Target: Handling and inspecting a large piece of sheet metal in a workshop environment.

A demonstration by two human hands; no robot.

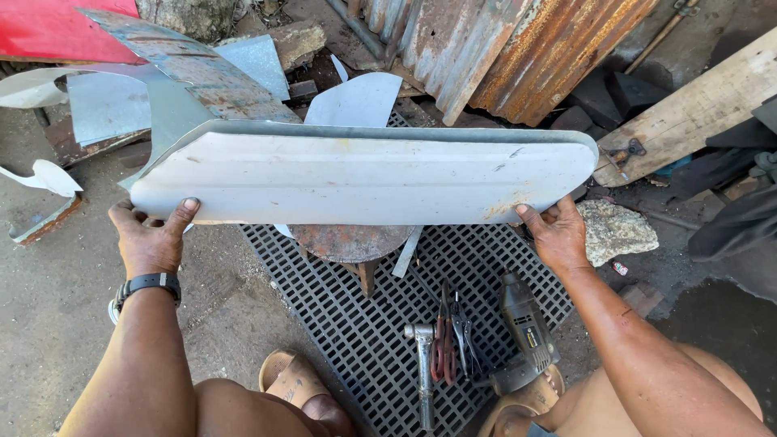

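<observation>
Over black floor grating, left hand and right hand grip a long, pale sheet-metal panel — rounded ends, folded rim.

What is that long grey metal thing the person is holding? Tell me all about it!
The metal sheet is a long, pale grey panel with rounded ends and a folded rim along its top edge. A faint crease runs down its length, and rust spots mark the right end. It is held level above a black grate and a rusty round stand. The left hand grips its left end, the right hand its right end.
</observation>
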